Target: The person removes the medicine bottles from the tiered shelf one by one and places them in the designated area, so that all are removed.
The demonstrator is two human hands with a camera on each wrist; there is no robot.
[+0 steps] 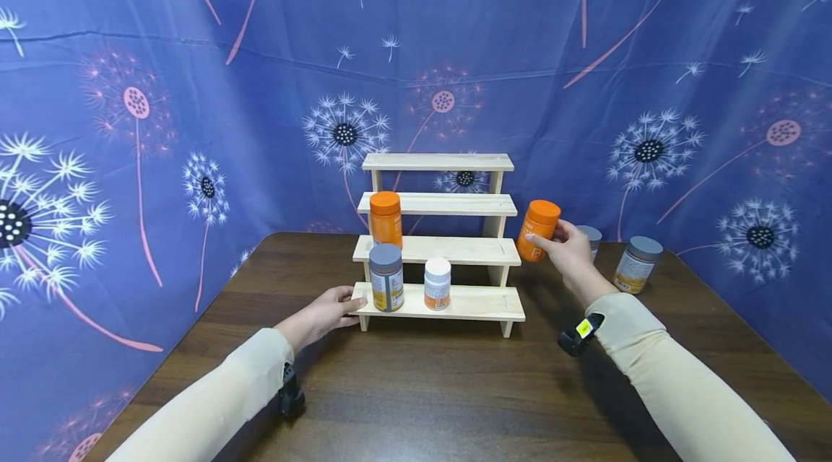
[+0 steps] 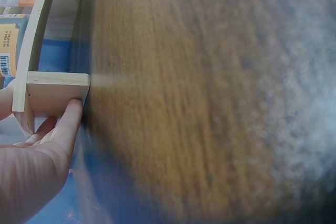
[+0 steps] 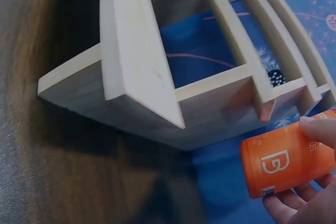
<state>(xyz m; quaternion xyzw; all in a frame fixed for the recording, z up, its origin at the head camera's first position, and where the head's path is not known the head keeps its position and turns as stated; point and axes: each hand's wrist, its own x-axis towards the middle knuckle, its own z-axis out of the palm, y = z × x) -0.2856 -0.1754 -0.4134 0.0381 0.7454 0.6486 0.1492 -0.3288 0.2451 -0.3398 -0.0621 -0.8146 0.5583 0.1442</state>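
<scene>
My right hand [image 1: 572, 254] grips an orange bottle [image 1: 539, 231] with an orange lid, thumb across its front. It is held tilted beside the right end of a wooden four-step shelf [image 1: 448, 250]; a white logo shows on it in the right wrist view. At the shelf's lower left corner, my left hand [image 1: 331, 309] holds the end of the bottom step, thumb on top and fingers against the leg [image 2: 58, 93]. On that step stand a grey-lidded jar [image 1: 386, 281] and a small white bottle [image 1: 438, 284]. Another orange bottle [image 1: 386, 220] stands on the second step up.
Two more grey-lidded jars stand on the brown table [image 1: 416, 390] to the right: one [image 1: 637, 266] in plain sight, the other [image 1: 590, 237] partly behind my right hand. A blue dandelion-print cloth [image 1: 260, 101] hangs behind the table.
</scene>
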